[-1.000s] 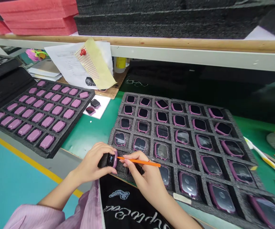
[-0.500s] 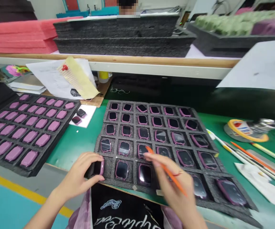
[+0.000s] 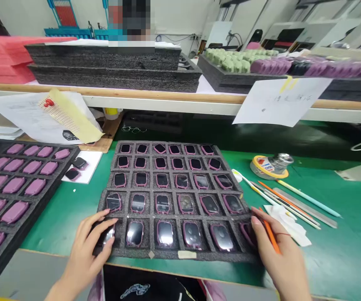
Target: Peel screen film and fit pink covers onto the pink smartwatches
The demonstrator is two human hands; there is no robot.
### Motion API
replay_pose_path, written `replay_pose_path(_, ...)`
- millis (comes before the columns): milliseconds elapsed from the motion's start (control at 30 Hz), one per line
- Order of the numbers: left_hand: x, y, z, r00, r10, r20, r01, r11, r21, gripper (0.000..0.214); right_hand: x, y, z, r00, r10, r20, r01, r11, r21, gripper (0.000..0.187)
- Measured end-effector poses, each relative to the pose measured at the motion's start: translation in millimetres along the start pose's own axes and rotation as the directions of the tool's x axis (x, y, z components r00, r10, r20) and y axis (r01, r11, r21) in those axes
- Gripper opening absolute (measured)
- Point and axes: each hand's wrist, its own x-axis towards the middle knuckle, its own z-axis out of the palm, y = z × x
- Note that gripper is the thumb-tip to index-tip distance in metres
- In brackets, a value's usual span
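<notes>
A black foam tray [image 3: 151, 254] with rows of purple-rimmed watch bodies, screens up, lies on the green bench before me. My left hand [image 3: 88, 246] rests on its near-left corner, fingers curled over the watch body [image 3: 109, 235] in the corner pocket. My right hand [image 3: 280, 259] lies against the tray's near-right edge with an orange stick [image 3: 270, 236] tucked between its fingers. The pocket under my right fingers is partly hidden.
A second foam tray [image 3: 26, 228] of purple watch bodies, backs up, sits at the left. Two loose watches [image 3: 76, 168] lie on white paper. Sticks and a metal ruler [image 3: 302, 201], a tape roll [image 3: 263, 166] and tissue [image 3: 290, 225] lie right. Stacked foam fills the shelf above.
My left hand has set the watch body down into the corner pocket. My right hand swung from the tray's middle to its right edge, still holding the orange stick. My view has tilted up.
</notes>
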Motion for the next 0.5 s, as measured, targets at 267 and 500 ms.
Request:
replay_pose_path(267, 47, -30, -4.0, 0.983, -0.162, -0.088, 0.170, 0.982, 0.087, 0.028, 1, -20, 31, 0.975, -0.162, 0.153, 0.140, 0.979, 0.146, 0.067)
replay_pose_path(500, 64, -37, -15.0, 0.985, -0.170, -0.001, 0.169, 0.980, 0.109, 0.032, 50, -1, 4, 0.889, -0.353, 0.291, 0.370, 0.929, -0.005, 0.047)
